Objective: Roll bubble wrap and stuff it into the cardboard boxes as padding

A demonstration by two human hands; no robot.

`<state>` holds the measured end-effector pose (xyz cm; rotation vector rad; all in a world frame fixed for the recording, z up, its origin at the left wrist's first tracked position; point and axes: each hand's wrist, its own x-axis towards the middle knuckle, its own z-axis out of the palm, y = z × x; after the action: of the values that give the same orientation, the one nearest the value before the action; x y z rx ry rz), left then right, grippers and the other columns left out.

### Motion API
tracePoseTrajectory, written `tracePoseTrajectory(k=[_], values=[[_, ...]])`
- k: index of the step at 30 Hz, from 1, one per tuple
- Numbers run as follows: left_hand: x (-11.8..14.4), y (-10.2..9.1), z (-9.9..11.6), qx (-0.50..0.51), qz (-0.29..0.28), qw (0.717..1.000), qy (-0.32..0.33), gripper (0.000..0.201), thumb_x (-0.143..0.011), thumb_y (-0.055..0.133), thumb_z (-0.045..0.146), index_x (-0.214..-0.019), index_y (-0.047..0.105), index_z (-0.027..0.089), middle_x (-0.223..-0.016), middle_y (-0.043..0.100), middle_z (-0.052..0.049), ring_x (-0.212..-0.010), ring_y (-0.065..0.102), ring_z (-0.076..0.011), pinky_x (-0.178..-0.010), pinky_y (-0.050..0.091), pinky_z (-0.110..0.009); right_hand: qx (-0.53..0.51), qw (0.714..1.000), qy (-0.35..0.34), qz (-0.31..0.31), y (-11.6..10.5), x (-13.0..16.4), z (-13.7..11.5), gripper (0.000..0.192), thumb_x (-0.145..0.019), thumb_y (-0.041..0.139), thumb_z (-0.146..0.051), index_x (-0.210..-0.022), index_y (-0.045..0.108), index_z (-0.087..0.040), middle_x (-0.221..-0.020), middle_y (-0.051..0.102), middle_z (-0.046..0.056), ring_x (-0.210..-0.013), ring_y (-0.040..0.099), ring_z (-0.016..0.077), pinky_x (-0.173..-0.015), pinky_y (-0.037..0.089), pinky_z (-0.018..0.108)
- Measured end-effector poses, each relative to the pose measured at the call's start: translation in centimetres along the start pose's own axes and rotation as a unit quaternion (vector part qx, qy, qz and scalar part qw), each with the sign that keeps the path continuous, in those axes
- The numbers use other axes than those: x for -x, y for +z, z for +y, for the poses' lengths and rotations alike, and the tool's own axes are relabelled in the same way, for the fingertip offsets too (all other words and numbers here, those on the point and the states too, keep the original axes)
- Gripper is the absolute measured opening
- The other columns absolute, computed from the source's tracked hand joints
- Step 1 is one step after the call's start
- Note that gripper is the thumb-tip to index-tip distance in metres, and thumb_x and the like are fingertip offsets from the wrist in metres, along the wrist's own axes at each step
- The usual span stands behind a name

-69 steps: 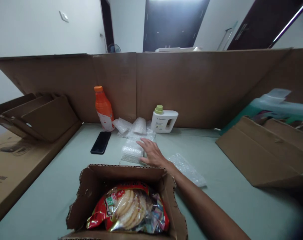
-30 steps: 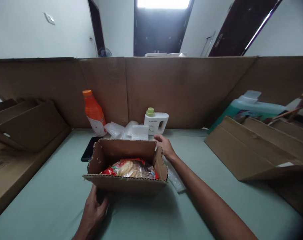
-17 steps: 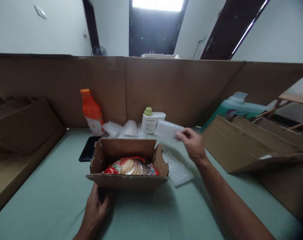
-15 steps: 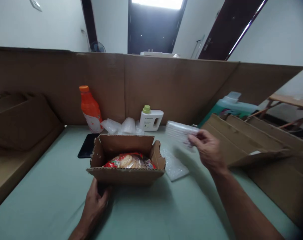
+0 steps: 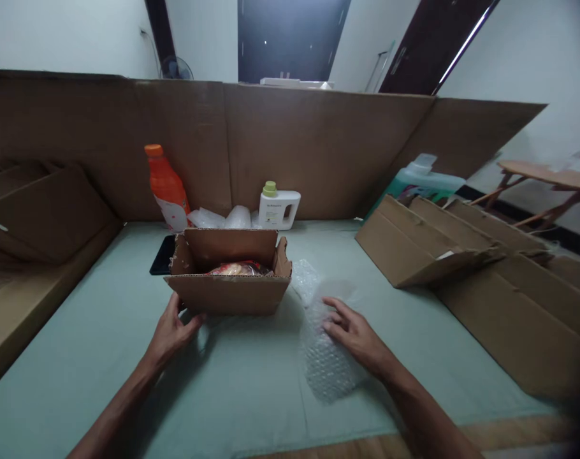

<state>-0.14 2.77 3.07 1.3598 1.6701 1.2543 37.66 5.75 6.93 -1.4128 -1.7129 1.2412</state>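
Note:
An open cardboard box [image 5: 227,296] stands in the middle, with a red-printed clear food packet [image 5: 242,268] inside, partly hidden by the front wall. My left hand [image 5: 175,331] is at the box's lower left front corner, thumb and fingers apart; its fingertips seem to touch the cardboard. A sheet of bubble wrap [image 5: 326,366] lies to the right of the box. Over its right side is my right hand [image 5: 354,328], fingers curved and spread, not closed on the wrap. Another piece of bubble wrap [image 5: 305,277] lies just behind, beside the box.
Behind the box are an orange bottle [image 5: 168,191], bubble wrap rolls [image 5: 237,218], a white jug [image 5: 278,209] and a dark phone-like slab [image 5: 162,256]. Cardboard boxes [image 5: 424,248] and a teal bottle [image 5: 428,182] stand right. A cardboard box [image 5: 46,210] is left; a cardboard wall [image 5: 319,146] lines the back.
My right hand has come down and nearer, opening from the clear plastic it held; bubble wrap now lies spread beneath it. My left hand stays at the box corner. The view has tilted down.

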Motion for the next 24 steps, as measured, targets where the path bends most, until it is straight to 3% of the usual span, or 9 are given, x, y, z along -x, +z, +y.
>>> tracePoseTrajectory(k=[3,5,8,11,14,16,18,20,24], values=[[-1.1,0.8,0.6,0.007,0.015,1.000,-0.009,0.059,-0.067,0.071,0.045,-0.115,0.052,0.016,-0.107,0.068,-0.010,-0.099,0.066,-0.0282,-0.085,0.054,-0.038,-0.023,0.997,-0.034,-0.061,3.2,-3.4,-1.5,0.068,-0.079,0.056,-0.027,-0.145,0.045,-0.017,-0.069,0.056,-0.004,-0.060,0.053,0.0147,-0.057,0.044,0.026],[-2.3,1.8,0.9,0.001,0.027,1.000,-0.006,0.060,-0.070,0.070,0.044,-0.119,0.052,0.015,-0.107,0.068,-0.010,-0.098,0.066,-0.0272,-0.085,0.053,-0.038,-0.039,0.996,-0.047,-0.066,4.7,-5.8,-2.1,0.073,-0.072,0.056,-0.023,-0.144,0.045,-0.013,-0.071,0.059,-0.002,-0.064,0.054,0.0160,-0.059,0.044,0.027],[-4.5,2.8,1.4,0.002,0.028,1.000,0.014,0.067,-0.073,0.068,0.040,-0.131,0.048,0.014,-0.117,0.066,-0.012,-0.105,0.064,-0.0267,-0.092,0.052,-0.039,-0.055,0.996,-0.044,-0.054,5.0,-7.6,-2.5,0.076,-0.071,0.055,-0.024,-0.145,0.042,-0.011,-0.076,0.062,0.000,-0.065,0.055,0.0172,-0.059,0.043,0.029],[-4.4,2.9,1.8,-0.003,0.046,0.998,0.033,0.080,-0.074,0.068,0.035,-0.145,0.037,0.013,-0.137,0.057,-0.017,-0.124,0.056,-0.0302,-0.108,0.043,-0.046,-0.071,0.996,-0.034,-0.032,4.1,-6.1,-2.4,0.074,-0.078,0.056,-0.031,-0.147,0.037,-0.014,-0.077,0.062,0.000,-0.066,0.056,0.0175,-0.061,0.044,0.029],[0.2,2.7,2.1,-0.039,0.111,0.991,0.061,0.082,-0.081,0.067,0.036,-0.152,0.030,0.016,-0.149,0.046,-0.019,-0.136,0.046,-0.0326,-0.115,0.035,-0.051,-0.135,0.991,-0.002,0.015,4.6,-2.3,-2.1,0.072,-0.085,0.059,-0.039,-0.149,0.035,-0.018,-0.079,0.062,-0.001,-0.067,0.057,0.0159,-0.064,0.045,0.028],[4.9,3.2,2.1,-0.029,0.082,0.994,0.061,0.075,-0.084,0.066,0.038,-0.150,0.035,0.020,-0.146,0.050,-0.017,-0.133,0.051,-0.0320,-0.112,0.039,-0.051,-0.181,0.983,0.026,0.007,6.2,0.2,-2.0,0.074,-0.086,0.062,-0.041,-0.151,0.034,-0.019,-0.079,0.061,-0.002,-0.065,0.055,0.0137,-0.061,0.044,0.026],[9.2,4.0,2.2,0.032,-0.052,0.998,0.022,0.079,-0.081,0.069,0.045,-0.150,0.037,0.021,-0.144,0.053,-0.017,-0.129,0.055,-0.0331,-0.109,0.044,-0.050,-0.205,0.977,0.043,-0.048,8.4,1.9,-2.4,0.078,-0.087,0.065,-0.043,-0.153,0.031,-0.020,-0.083,0.062,-0.001,-0.065,0.056,0.0123,-0.061,0.044,0.025],[11.8,5.0,2.5,0.096,-0.140,0.984,-0.051,0.094,-0.076,0.072,0.049,-0.153,0.030,0.018,-0.147,0.050,-0.018,-0.132,0.052,-0.0346,-0.109,0.043,-0.049,-0.211,0.969,0.039,-0.126,10.6,2.9,-3.3,0.082,-0.088,0.066,-0.046,-0.156,0.028,-0.022,-0.100,0.066,0.004,-0.076,0.062,0.0139,-0.069,0.049,0.027],[12.4,4.9,3.1,0.174,-0.092,0.962,-0.191,0.093,-0.073,0.069,0.041,-0.152,0.031,0.012,-0.152,0.046,-0.017,-0.139,0.044,-0.0334,-0.115,0.036,-0.043,-0.155,0.954,-0.035,-0.252,12.0,3.0,-5.3,0.064,-0.094,0.059,-0.047,-0.152,0.041,-0.025,-0.136,0.061,0.011,-0.117,0.062,0.0223,-0.100,0.049,0.038]])
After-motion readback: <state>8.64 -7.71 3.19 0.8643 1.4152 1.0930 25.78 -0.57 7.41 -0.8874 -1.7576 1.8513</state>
